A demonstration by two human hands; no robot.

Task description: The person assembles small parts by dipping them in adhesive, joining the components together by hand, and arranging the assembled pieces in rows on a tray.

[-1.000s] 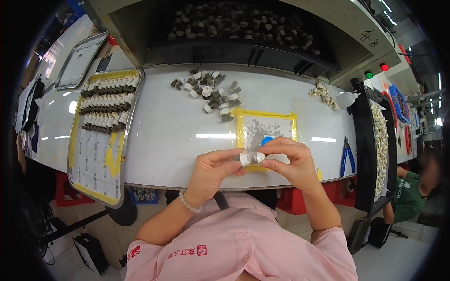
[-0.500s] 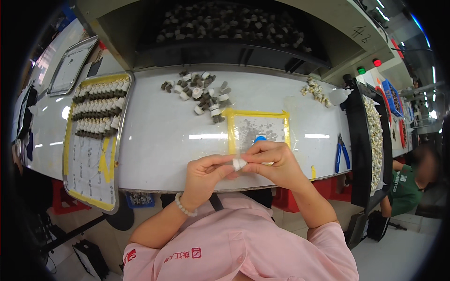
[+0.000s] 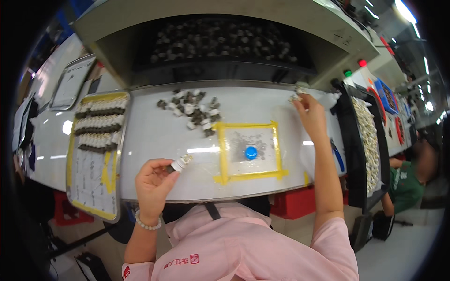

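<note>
My left hand [image 3: 152, 185] is closed on a small figurine [image 3: 178, 164] with a dark base, a white middle and a cream-gold top. It holds the piece tilted above the white table, near the front edge. My right hand [image 3: 310, 112] reaches to the far right of the table, fingers bent together at some small cream-gold pieces [image 3: 296, 96]. What lies between those fingertips is hidden. A blue round cap [image 3: 251, 152] rests on a transparent sheet [image 3: 234, 164] edged with yellow tape. Beyond it to the left is a loose heap of dark-and-white pieces [image 3: 190, 109].
At left, a metal tray [image 3: 96, 192] holds rows of similar figurines. A black bin [image 3: 357, 178] of cream-gold pieces stands at right, near blue-handled pliers [image 3: 337, 158] and a white bottle [image 3: 332, 99]. A dark container [image 3: 215, 70] of pieces sits under the shelf. Another person [image 3: 407, 180] is far right.
My hands have parted from the middle: the left moved left with the figurine, the right went far right to the cream-gold pieces. The blue cap now shows fully. The view has shifted slightly.
</note>
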